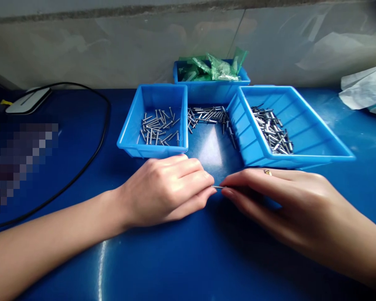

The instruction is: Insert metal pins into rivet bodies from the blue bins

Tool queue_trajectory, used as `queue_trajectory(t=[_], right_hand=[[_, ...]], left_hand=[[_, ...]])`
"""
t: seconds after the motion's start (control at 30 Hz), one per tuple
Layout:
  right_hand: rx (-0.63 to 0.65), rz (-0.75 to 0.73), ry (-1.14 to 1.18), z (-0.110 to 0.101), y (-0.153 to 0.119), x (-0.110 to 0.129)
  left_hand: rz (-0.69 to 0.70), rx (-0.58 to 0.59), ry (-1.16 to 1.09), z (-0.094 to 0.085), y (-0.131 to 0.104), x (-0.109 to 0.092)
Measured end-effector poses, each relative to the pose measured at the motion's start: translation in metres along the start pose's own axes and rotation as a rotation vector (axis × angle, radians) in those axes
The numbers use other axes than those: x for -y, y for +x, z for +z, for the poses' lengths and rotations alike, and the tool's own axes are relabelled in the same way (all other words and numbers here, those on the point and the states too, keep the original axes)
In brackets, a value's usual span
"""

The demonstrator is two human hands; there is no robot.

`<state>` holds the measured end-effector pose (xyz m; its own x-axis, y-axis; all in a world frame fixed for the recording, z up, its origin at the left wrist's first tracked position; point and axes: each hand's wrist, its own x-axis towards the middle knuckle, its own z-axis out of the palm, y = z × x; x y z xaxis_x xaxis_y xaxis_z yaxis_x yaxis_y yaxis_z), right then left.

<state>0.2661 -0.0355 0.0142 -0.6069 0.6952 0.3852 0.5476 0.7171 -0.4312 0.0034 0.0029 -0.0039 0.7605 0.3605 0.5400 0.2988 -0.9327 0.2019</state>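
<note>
Our left hand [171, 188] and right hand [288, 200] meet fingertip to fingertip, knuckles up, low over the blue surface [156, 263]. Each grip is pinched closed on one end of a thin metal screw [218, 187], held level between them, nearer us than the left bin [131, 129] of screws.

- Pale, glossy wall [113, 54] behind, marked by a thin dark vertical seam
- Rough, grimy strip [81, 14] along its upper part
- Smooth blue worktop [163, 259], reflecting white light in streaks
</note>
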Motion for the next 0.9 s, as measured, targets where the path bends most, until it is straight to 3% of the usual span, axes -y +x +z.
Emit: queue_trajectory(t=[0.17,0.3,0.47,0.57,0.7,0.9], right_hand=[[0.026,-0.021,0.022,0.005,0.002,0.003],[0.049,-0.059,0.053,0.008,0.002,0.004],[0.012,0.035,-0.006,-0.001,-0.002,0.001],[-0.006,0.059,-0.002,-0.002,-0.004,0.002],[-0.030,-0.026,0.000,0.003,-0.006,0.007],[-0.032,-0.073,-0.082,0.005,-0.010,0.009]], left_hand=[[0.029,-0.049,-0.046,-0.003,0.001,-0.001],[0.124,-0.005,-0.098,-0.006,0.002,-0.001],[0.022,-0.064,-0.027,-0.002,-0.002,0.000],[0.003,-0.007,-0.006,0.000,-0.002,0.001],[0.031,0.059,-0.002,-0.001,-0.001,0.001],[0.029,0.066,-0.022,-0.003,0.002,0.000]])
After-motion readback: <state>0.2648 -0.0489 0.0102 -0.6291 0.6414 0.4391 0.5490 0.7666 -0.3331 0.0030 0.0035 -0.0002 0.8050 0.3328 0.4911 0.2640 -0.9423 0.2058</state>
